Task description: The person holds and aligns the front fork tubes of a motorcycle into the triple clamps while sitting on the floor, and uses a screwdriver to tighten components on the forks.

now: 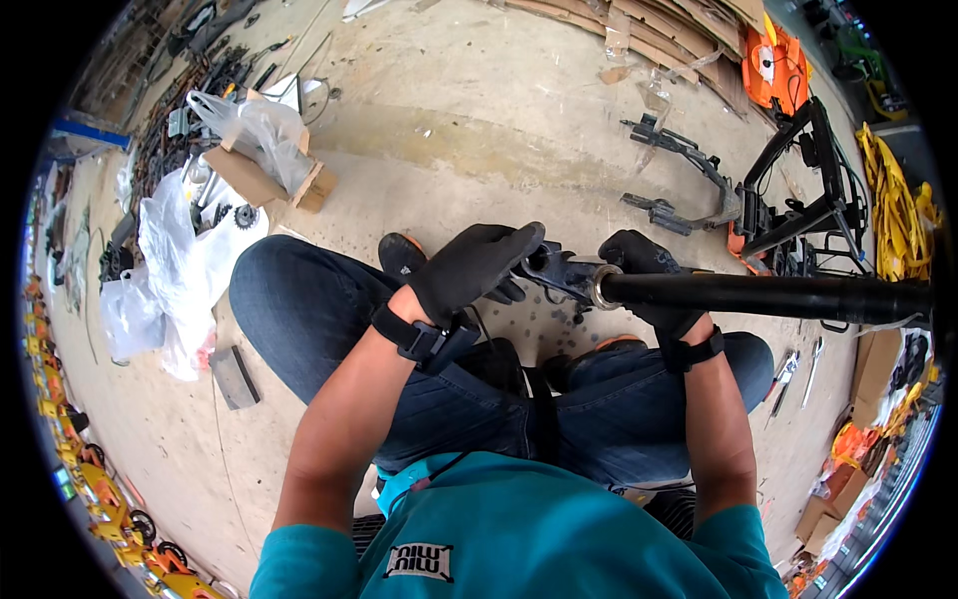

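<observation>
Right hand (pixel 641 256) gripping black tube (pixel 778 294); left hand (pixel 464 268) at end bracket (pixel 559 272) (grip unclear from my feed).

The pale floor (pixel 399 70) bears brownish stains and a thin crack. Flattened cardboard (pixel 684 45) lies stacked far right.

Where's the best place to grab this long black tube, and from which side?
Take the long black tube by its smooth round shaft, just right of the silver ring, probably from underneath: it extends far rightward, so cradling should suit. Your right hand is there.
</observation>
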`<control>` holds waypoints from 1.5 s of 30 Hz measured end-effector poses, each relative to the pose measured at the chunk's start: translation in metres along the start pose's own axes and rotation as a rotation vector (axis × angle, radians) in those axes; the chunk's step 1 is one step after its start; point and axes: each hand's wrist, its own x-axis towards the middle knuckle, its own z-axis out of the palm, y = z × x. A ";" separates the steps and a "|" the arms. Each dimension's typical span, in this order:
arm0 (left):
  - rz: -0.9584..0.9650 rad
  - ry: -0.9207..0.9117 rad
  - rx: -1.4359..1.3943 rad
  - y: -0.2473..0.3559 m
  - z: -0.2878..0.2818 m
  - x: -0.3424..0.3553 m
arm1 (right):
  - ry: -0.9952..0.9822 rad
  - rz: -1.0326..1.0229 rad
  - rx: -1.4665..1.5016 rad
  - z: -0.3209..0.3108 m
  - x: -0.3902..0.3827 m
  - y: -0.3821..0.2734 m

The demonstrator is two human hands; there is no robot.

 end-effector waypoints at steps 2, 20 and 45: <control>0.011 -0.005 -0.089 0.001 0.001 0.001 | 0.013 -0.006 0.025 0.001 0.001 0.002; 0.329 0.211 -0.166 0.003 0.011 0.021 | 0.041 0.065 0.193 0.004 0.006 0.013; 0.311 0.234 0.283 0.017 0.009 0.034 | 0.020 0.036 0.069 0.007 0.005 0.014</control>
